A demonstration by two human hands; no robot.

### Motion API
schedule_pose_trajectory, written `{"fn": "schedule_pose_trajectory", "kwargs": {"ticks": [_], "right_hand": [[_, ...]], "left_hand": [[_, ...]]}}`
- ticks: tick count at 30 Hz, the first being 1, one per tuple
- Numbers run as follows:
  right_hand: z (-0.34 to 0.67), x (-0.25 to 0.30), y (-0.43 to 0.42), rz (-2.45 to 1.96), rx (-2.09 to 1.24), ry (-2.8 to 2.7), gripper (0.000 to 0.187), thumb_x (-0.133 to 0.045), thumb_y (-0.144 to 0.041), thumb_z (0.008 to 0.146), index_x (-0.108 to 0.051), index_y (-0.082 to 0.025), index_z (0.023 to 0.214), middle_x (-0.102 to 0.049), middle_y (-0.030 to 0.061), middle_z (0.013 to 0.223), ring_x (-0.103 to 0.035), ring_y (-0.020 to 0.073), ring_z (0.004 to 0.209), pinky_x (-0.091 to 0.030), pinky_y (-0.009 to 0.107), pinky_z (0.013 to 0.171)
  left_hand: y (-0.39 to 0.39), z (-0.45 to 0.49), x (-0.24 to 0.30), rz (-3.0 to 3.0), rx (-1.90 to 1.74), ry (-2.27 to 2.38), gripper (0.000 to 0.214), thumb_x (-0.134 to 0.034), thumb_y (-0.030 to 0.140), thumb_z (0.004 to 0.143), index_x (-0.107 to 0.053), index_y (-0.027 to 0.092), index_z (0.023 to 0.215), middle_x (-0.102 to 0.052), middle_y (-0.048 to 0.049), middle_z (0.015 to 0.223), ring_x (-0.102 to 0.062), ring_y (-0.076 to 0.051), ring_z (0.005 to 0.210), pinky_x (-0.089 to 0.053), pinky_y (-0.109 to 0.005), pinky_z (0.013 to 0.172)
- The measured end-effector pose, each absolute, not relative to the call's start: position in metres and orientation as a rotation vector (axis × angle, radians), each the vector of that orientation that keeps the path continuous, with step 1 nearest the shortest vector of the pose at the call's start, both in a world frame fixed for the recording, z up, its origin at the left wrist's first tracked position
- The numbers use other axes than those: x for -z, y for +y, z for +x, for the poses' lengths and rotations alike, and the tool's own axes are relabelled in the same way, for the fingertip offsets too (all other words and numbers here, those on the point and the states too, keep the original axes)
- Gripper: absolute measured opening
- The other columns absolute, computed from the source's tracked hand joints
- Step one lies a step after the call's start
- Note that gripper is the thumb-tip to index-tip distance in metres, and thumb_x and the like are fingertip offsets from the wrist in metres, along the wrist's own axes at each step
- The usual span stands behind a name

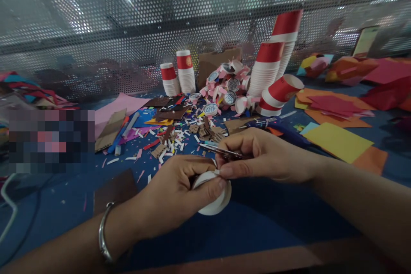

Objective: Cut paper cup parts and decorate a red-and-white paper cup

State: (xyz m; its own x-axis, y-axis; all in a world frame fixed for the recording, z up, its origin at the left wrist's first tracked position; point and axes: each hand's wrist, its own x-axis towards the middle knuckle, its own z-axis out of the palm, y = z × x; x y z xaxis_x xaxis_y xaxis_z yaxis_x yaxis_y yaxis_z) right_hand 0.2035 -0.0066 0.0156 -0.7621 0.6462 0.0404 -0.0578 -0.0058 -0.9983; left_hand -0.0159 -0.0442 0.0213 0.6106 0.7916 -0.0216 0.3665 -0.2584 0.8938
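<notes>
Low in the middle, my left hand [173, 192] is closed around a white paper cup bottom [214, 208], its thumb pressed across the round face. My right hand [260, 156] pinches a small white tab [217, 172] at the top rim of that piece with thumb and forefinger. Tucked in the same right hand is what looks like a pair of scissors [210, 148], blades pointing left and handles hidden by the fingers. Behind both hands lies a heap of cup bottoms [229, 97] with pink and white paper bits on them.
Stacked red-and-white paper cups [266, 66] stand at the back, with one stack tilted. Paper scraps [175, 141] cover the blue table [257, 222]. Coloured sheets [337, 137] lie right, pink paper [122, 107] and pens [118, 135] left. A perforated metal screen [144, 21] closes off the back.
</notes>
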Motion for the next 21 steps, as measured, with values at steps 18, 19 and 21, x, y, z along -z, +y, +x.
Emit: {"fn": "schedule_pose_trajectory", "kwargs": {"ticks": [18, 19, 21], "right_hand": [[0.21, -0.023, -0.009, -0.855, -1.059, -2.084, 0.036, -0.06, -0.053, 0.1, -0.072, -0.019, 0.103, -0.066, 0.0021, 0.09, -0.059, 0.0146, 0.08, -0.044, 0.025, 0.068], [0.21, -0.023, -0.009, -0.865, -1.041, -2.096, 0.035, -0.06, -0.053, 0.1, -0.072, -0.02, 0.104, -0.067, 0.0022, 0.091, -0.06, 0.0151, 0.081, -0.044, 0.025, 0.068], [0.211, -0.023, -0.009, -0.892, -1.024, -2.122, 0.034, -0.061, -0.052, 0.1, -0.071, -0.02, 0.108, -0.069, 0.0024, 0.094, -0.061, 0.016, 0.083, -0.043, 0.026, 0.067]], "left_hand": [[-0.034, -0.022, -0.019, 1.542, -0.791, 1.164, 0.034, -0.076, 0.052, 0.085, -0.077, 0.018, 0.089, -0.07, -0.0023, 0.071, -0.057, -0.012, 0.058, -0.045, -0.02, 0.05], [-0.035, -0.022, -0.02, 1.552, -0.785, 1.168, 0.033, -0.077, 0.051, 0.085, -0.077, 0.019, 0.089, -0.07, -0.0022, 0.072, -0.058, -0.012, 0.058, -0.045, -0.02, 0.05], [-0.035, -0.022, -0.022, 1.574, -0.782, 1.177, 0.029, -0.078, 0.048, 0.084, -0.077, 0.02, 0.089, -0.071, -0.0019, 0.074, -0.059, -0.012, 0.061, -0.046, -0.02, 0.052]]}}
